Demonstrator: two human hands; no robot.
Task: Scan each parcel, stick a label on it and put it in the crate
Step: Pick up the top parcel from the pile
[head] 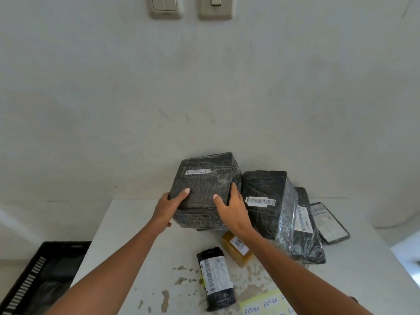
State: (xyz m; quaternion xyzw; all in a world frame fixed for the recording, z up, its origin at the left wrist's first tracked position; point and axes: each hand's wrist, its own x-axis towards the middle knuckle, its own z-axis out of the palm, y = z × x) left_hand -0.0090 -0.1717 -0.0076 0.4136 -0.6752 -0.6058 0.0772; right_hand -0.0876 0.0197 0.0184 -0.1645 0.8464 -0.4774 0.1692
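Note:
A large black plastic-wrapped parcel point(204, 187) with a white barcode strip on top stands at the far middle of the white table point(363, 258). My left hand point(169, 206) grips its near left corner. Its near right edge is held by my right hand point(231, 210). A black crate point(34, 276) sits low to the left of the table. A yellow sheet of "RETURN" labels point(266, 303) lies at the table's near edge.
Right of the held parcel stand another big black parcel point(263, 201) and a shiny wrapped one point(302, 228). A phone point(327, 221) lies at the far right. A small black parcel point(216, 278) and a yellow packet point(236, 248) lie nearer. The wall rises just behind.

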